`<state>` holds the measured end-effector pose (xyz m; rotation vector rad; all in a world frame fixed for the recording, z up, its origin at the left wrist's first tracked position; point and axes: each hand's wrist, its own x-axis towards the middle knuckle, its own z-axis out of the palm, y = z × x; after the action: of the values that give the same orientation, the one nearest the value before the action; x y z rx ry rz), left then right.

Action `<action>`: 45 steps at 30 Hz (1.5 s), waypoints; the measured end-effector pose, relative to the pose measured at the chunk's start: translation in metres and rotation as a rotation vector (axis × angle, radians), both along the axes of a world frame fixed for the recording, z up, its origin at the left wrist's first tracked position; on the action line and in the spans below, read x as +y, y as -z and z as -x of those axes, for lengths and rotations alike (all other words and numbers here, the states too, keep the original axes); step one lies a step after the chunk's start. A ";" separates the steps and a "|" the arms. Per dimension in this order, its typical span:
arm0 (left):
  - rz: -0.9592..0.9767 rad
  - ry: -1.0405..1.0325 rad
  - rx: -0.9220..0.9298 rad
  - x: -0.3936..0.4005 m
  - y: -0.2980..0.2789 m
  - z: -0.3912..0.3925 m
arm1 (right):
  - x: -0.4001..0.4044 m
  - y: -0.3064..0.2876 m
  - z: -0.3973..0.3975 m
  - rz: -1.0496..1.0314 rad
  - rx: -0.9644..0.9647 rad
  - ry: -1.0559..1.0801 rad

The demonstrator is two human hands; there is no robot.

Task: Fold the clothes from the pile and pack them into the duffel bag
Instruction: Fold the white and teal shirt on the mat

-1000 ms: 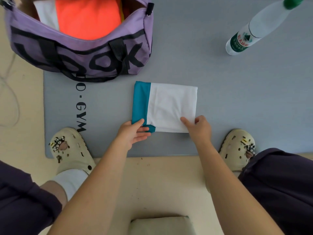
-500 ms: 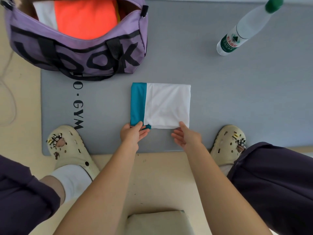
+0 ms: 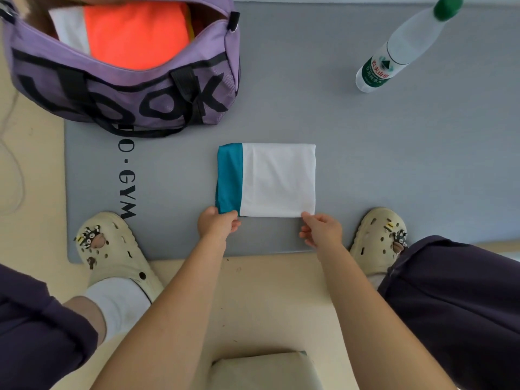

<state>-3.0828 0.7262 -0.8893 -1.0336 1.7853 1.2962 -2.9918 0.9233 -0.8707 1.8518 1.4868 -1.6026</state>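
The folded garment (image 3: 267, 180), white with a teal band along its left side, lies flat on the grey mat (image 3: 394, 164), near and to the right of the purple duffel bag (image 3: 126, 88). The bag stands open at the far left and already contains an orange item (image 3: 135, 35). The left hand (image 3: 218, 225) pinches the near-left corner at the teal band, thumb on top. The right hand (image 3: 320, 229) touches the near-right corner with thumb and forefinger; whether it fully pinches the cloth cannot be determined. The fabric appears thin, soft and light, so it is likely to sag and unfold if lifted by one edge. Recommended hold: slide the fingers under both near corners, or support the stack from beneath, and carry it level to the bag. A water bottle (image 3: 402, 46) stands at the far right, well apart.
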 end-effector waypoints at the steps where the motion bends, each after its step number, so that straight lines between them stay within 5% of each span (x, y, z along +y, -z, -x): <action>1: 0.053 0.117 -0.033 -0.002 -0.001 0.006 | 0.005 -0.001 0.003 -0.021 -0.032 -0.094; 6: 0.373 0.521 0.182 -0.005 -0.016 0.049 | 0.029 -0.014 0.031 -0.504 -0.043 -0.382; 10: 0.282 0.407 0.327 0.007 -0.016 0.081 | 0.019 -0.015 0.069 -0.566 0.167 -0.717; 14: 0.124 0.269 0.304 0.021 -0.012 0.103 | 0.003 -0.003 0.083 -0.467 0.109 -0.915; 21: -0.142 0.057 -0.069 0.017 -0.009 0.118 | 0.002 0.008 0.082 -0.463 0.083 -0.959; 25: -0.315 -0.082 0.034 0.017 -0.006 0.117 | 0.002 0.008 0.081 -0.472 0.067 -0.966; 29: -0.305 -0.086 0.139 0.011 -0.003 0.108 | 0.002 0.008 0.081 -0.473 0.069 -0.965; 36: -0.185 0.047 -0.030 0.012 -0.004 0.115 | 0.001 0.009 0.081 -0.487 0.078 -0.969; 41: -0.211 -0.028 0.109 0.020 0.001 0.120 | 0.002 0.009 0.081 -0.482 0.081 -0.968; 45: 0.067 0.093 0.290 0.013 0.012 0.111 | 0.002 0.008 0.080 -0.482 0.096 -0.963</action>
<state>-3.1943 0.7396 -0.9008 -0.8183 2.0797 1.3923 -3.0715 0.9252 -0.8790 0.8931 2.4225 -0.9025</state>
